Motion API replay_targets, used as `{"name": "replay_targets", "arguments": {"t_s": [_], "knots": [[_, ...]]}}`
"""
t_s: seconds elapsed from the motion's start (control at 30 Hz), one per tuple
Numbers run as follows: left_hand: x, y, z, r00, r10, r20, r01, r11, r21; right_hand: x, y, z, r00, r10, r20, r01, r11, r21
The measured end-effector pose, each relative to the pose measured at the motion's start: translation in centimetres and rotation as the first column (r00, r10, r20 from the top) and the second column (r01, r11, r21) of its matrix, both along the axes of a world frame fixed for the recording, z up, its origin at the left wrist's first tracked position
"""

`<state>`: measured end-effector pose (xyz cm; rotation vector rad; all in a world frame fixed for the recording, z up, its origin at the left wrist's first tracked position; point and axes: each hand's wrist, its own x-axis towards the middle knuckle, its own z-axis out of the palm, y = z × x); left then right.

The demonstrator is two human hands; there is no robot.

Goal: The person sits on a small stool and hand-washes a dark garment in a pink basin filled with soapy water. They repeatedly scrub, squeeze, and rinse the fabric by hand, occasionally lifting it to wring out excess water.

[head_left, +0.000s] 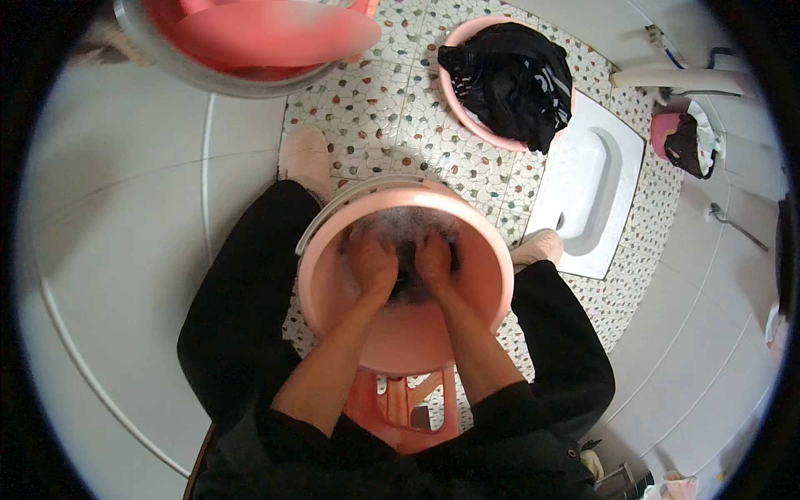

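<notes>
Both my arms reach down into a deep pink bucket [408, 337] between my knees. At its bottom lies dark wet cloth [407, 254] in water with greyish suds [400, 223]. My left hand [372, 260] is curled on the left part of the cloth, its fingertips sunk in the folds and foam. Close beside it, my right hand [432, 258] closes on the cloth at the right, with dark fabric showing along its outer edge. The ends of the fingers on both hands are partly hidden. The bucket's pale handle [310, 225] rests down against its left rim.
A pink basin [457, 107] heaped with black clothes [517, 83] stands ahead on the pebble-patterned floor, beside a white squat toilet [587, 183]. Red basins [275, 33] are stacked at upper left. An orange-red plastic stool [400, 408] is beneath me; a small bin [667, 137] stands far right.
</notes>
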<state>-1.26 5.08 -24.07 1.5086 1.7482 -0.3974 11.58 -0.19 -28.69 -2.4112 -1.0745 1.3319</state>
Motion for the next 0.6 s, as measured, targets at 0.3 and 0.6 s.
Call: {"name": "replay_targets", "arguments": {"t_s": [0.3, 0.6], "knots": [[-1.2, -1.8, 4.9, -0.067, 0.996, -0.058, -0.172, -0.068, -0.983, -3.3, -0.2, 17.2, 0.922, -0.195, -0.334, 0.288, 0.922, 0.258], [-2.0, -2.2, 0.2, -0.244, 0.959, 0.146, -0.118, 0.120, -0.986, -6.8, 1.0, 17.5, 0.995, 0.061, 0.077, -0.077, 0.968, 0.238]]}}
